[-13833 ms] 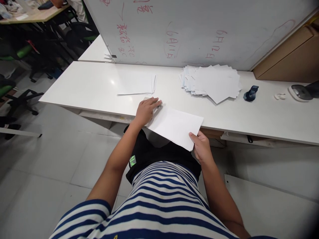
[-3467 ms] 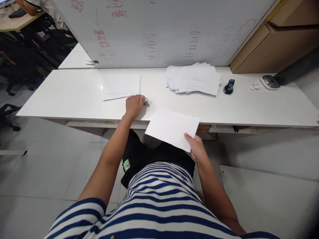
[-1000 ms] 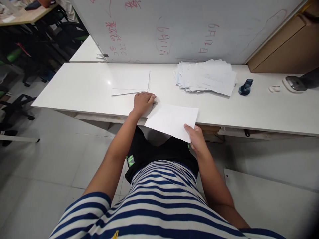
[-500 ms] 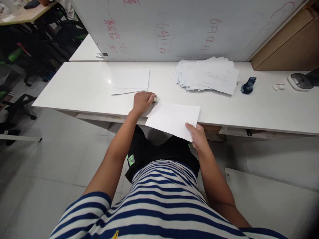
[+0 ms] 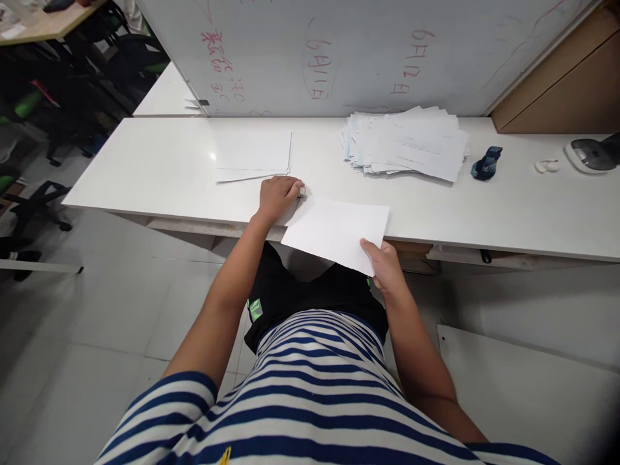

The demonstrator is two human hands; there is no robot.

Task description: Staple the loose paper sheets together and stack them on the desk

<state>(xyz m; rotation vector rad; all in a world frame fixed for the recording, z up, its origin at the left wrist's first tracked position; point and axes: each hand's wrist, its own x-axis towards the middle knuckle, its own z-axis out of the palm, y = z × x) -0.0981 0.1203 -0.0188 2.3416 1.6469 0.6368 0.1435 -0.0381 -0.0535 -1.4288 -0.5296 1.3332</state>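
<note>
White paper (image 5: 336,229) extends over the desk's front edge. My right hand (image 5: 385,263) grips its near right corner, thumb on top and fingers underneath. My left hand (image 5: 278,197) is closed over a small pale object (image 5: 303,192) at the paper's far left corner. Most of that object is hidden under the palm, so its kind cannot be made out. Just beyond the left hand lies a small, fairly neat stack of white sheets (image 5: 254,152).
On the white desk (image 5: 159,161), a larger fanned pile of papers (image 5: 411,145) lies against the whiteboard (image 5: 363,58). Farther right are a dark blue tape dispenser (image 5: 487,163), a small white item (image 5: 547,166), a grey-and-white device (image 5: 591,155) and a cardboard box (image 5: 562,77).
Both hands and the paper hold almost the same positions. The camera view has shifted slightly, so the desk's far side appears a little higher.
</note>
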